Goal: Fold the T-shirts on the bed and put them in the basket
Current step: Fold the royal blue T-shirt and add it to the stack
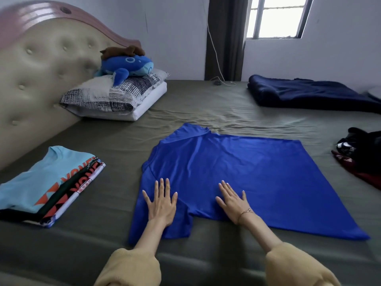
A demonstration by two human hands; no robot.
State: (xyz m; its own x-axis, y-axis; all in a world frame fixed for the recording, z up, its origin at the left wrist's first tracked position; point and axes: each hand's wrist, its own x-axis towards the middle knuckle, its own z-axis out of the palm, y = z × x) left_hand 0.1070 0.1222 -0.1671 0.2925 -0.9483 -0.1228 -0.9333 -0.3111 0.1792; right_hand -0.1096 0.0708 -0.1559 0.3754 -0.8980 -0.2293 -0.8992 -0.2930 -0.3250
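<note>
Smoothing looks like the step in hand: the blue T-shirt [237, 178] lies spread on the bed [115, 139], left hand [161, 205] and right hand [233, 203] pressed flat, fingers spread. Next, probably folding a sleeve inward. No basket shows; folded shirts [47, 186] wait left.

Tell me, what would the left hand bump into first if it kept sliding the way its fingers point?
Probably nothing soon: the left hand would slide over the flat blue T-shirt, then the olive bedsheet.
</note>
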